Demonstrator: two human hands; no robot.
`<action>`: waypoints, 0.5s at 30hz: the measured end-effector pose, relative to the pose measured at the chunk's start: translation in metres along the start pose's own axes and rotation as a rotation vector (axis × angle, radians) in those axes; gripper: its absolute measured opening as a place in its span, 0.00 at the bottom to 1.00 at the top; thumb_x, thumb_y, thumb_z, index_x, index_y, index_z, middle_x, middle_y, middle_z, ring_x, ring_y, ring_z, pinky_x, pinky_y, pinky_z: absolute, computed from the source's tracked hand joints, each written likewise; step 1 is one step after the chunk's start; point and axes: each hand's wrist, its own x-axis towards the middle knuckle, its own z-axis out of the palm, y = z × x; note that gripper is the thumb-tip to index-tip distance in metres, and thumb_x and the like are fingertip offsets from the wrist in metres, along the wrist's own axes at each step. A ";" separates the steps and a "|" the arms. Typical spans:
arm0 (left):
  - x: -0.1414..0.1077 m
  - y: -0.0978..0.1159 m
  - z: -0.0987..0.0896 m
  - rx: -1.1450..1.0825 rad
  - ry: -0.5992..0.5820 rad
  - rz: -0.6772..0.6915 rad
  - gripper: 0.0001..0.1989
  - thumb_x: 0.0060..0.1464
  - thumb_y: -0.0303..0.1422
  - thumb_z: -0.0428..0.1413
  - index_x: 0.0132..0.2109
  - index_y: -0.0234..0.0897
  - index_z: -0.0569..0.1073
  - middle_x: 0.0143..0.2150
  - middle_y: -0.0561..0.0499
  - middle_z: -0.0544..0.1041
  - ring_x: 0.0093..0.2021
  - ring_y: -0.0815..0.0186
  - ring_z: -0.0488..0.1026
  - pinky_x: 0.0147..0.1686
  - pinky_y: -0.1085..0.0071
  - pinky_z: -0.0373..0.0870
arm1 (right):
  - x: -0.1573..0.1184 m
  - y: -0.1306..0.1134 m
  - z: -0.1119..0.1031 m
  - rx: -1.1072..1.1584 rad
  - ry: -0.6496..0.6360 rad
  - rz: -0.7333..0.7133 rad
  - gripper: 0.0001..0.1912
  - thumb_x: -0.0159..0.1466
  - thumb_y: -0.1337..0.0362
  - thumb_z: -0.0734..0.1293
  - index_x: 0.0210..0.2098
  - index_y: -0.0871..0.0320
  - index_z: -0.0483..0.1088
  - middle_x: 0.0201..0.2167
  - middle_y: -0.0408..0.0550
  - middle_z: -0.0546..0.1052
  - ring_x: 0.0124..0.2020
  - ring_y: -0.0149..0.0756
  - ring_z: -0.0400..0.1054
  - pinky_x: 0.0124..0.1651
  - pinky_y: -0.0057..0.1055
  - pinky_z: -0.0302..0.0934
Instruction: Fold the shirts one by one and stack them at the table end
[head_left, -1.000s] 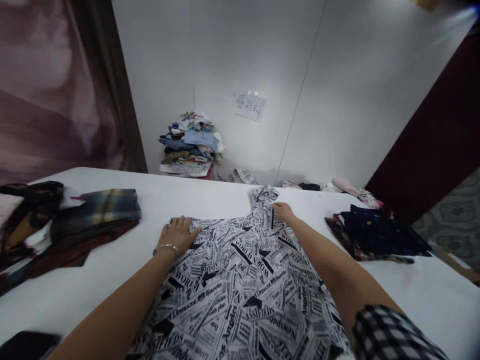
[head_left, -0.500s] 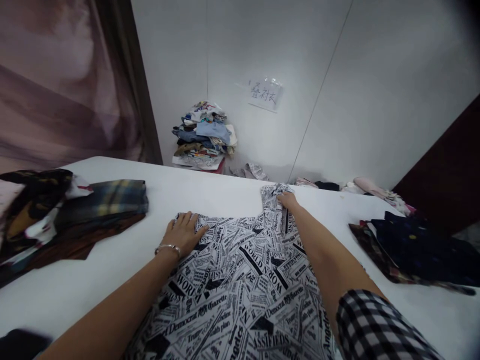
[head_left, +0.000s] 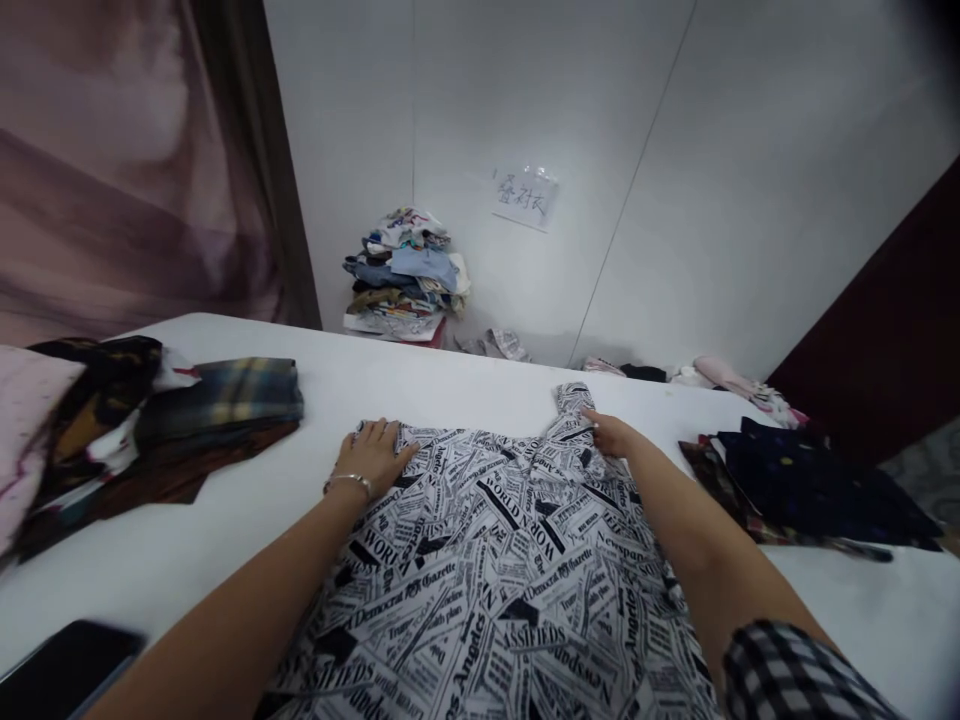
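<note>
A black-and-white newspaper-print garment (head_left: 480,560) lies spread on the white table (head_left: 337,375), its near end running out of the frame. My left hand (head_left: 371,458) rests flat on its far left corner, fingers apart. At the far right, my right hand (head_left: 611,432) pinches a narrow folded part of the same cloth, whose tip sticks out past the garment's far edge. The right fingertips are partly hidden by the cloth.
Folded clothes (head_left: 232,395) lie on the left, dark folded clothes (head_left: 802,480) on the right. A dark flat object (head_left: 71,665) sits at the near left. Beyond the table are a tall clothes pile (head_left: 409,275) and a wall sign (head_left: 523,198).
My right hand has moved a little right and nearer, and the narrow part has folded over onto the garment. My left hand stays on the corner. More of the dark flat object shows.
</note>
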 end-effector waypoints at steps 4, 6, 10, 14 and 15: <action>0.000 0.001 0.000 -0.015 0.078 0.012 0.34 0.60 0.47 0.37 0.66 0.31 0.55 0.65 0.39 0.61 0.65 0.53 0.53 0.61 0.49 0.48 | 0.018 -0.010 0.016 0.010 0.180 -0.058 0.12 0.52 0.59 0.72 0.27 0.56 0.66 0.19 0.43 0.71 0.25 0.36 0.67 0.29 0.30 0.62; 0.000 0.001 0.000 0.009 0.143 0.028 0.30 0.60 0.42 0.38 0.65 0.30 0.56 0.61 0.37 0.66 0.62 0.53 0.57 0.60 0.49 0.48 | 0.014 -0.018 0.015 0.058 0.236 -0.148 0.10 0.52 0.60 0.71 0.26 0.55 0.64 0.18 0.40 0.69 0.26 0.34 0.66 0.28 0.28 0.60; -0.002 0.004 -0.004 0.041 0.219 0.064 0.24 0.58 0.30 0.40 0.58 0.32 0.67 0.54 0.37 0.71 0.57 0.54 0.62 0.61 0.53 0.45 | -0.016 -0.043 0.000 0.220 0.271 -0.353 0.08 0.55 0.61 0.66 0.29 0.53 0.61 0.21 0.38 0.69 0.27 0.32 0.65 0.31 0.26 0.62; -0.008 0.010 -0.017 0.017 0.240 0.059 0.18 0.54 0.25 0.43 0.43 0.35 0.76 0.47 0.38 0.75 0.54 0.55 0.66 0.59 0.57 0.48 | -0.060 -0.066 -0.021 0.368 0.259 -0.530 0.09 0.55 0.59 0.65 0.30 0.52 0.58 0.25 0.39 0.71 0.30 0.34 0.67 0.33 0.30 0.64; -0.009 0.011 -0.023 0.006 0.255 0.045 0.17 0.54 0.26 0.43 0.41 0.35 0.76 0.46 0.38 0.75 0.53 0.55 0.66 0.58 0.57 0.50 | -0.073 -0.069 -0.027 0.392 0.259 -0.563 0.10 0.55 0.59 0.65 0.30 0.51 0.57 0.26 0.39 0.72 0.31 0.34 0.67 0.34 0.31 0.64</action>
